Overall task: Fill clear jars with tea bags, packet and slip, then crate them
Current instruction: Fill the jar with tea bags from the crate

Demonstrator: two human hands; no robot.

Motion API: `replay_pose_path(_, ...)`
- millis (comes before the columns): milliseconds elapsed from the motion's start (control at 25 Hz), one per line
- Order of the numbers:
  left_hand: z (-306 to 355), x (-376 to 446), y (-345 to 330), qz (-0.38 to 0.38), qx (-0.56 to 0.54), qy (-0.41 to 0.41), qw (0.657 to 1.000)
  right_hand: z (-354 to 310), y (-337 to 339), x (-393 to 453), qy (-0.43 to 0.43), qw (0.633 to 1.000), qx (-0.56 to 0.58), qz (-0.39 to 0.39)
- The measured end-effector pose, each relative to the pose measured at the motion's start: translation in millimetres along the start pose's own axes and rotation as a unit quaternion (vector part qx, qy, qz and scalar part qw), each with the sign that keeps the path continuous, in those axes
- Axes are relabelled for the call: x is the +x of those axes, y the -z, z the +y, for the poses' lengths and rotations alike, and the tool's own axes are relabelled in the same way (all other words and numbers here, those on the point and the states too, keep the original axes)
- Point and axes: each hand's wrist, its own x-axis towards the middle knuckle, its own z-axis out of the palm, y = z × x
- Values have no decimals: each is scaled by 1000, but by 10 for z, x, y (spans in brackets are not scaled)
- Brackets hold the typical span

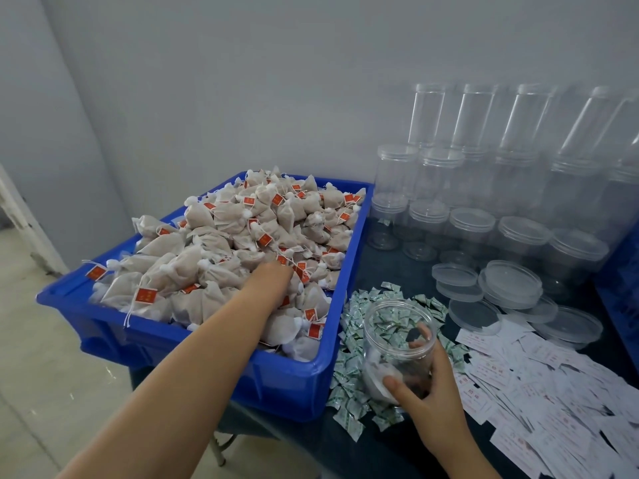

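A blue crate (pixel 294 382) on the left is heaped with beige tea bags (pixel 221 243) carrying red tags. My left hand (pixel 273 276) reaches into the heap near its right side; its fingers are buried among the bags, so I cannot see what they hold. My right hand (pixel 427 388) grips a clear open jar (pixel 397 344) tilted toward the crate, with at least one tea bag lying in its bottom. The jar hovers over a pile of small green-and-white packets (pixel 352 392). White paper slips (pixel 546 392) are spread to the right.
Stacks of empty clear jars (pixel 484 188) stand along the back wall at the right. Loose clear lids (pixel 508 285) lie in front of them. A second blue crate edge (pixel 622 271) shows at the far right. The dark table ends at the left, with pale floor beyond.
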Motion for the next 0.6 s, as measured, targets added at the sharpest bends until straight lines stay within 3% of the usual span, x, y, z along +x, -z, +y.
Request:
replay_pose_path(400,-6,-85,111,164,-152,53,973,-36,-6,2,-3,1000,23,3)
replay_pose_path(600,55,-196,348,216,-298,-10,930,-67,11,10,-3,1000,29,-10)
